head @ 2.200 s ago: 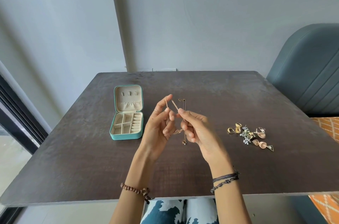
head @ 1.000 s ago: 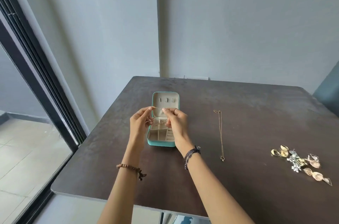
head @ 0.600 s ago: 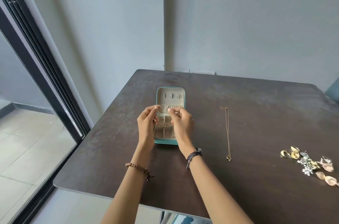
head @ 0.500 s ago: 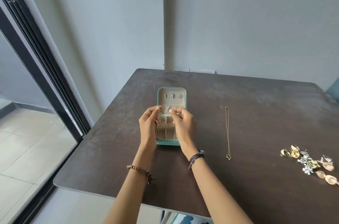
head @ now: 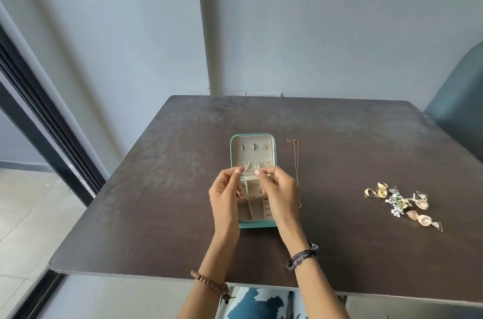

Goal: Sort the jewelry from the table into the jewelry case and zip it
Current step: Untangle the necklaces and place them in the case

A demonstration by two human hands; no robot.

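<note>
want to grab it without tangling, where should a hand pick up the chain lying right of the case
Pinch the necklace at its far clasp end, coming from above. It lies straight on the table, pendant toward the near end, so lifting there should let it hang free.

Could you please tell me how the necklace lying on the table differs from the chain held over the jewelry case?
The necklace on the table lies stretched out straight, untouched, right of the jewelry case; the held chain hangs in a loop, pinched by the left hand and right hand. The first rests on the tabletop; the second dangles above the compartments. Both look thin and gold-toned.
</note>
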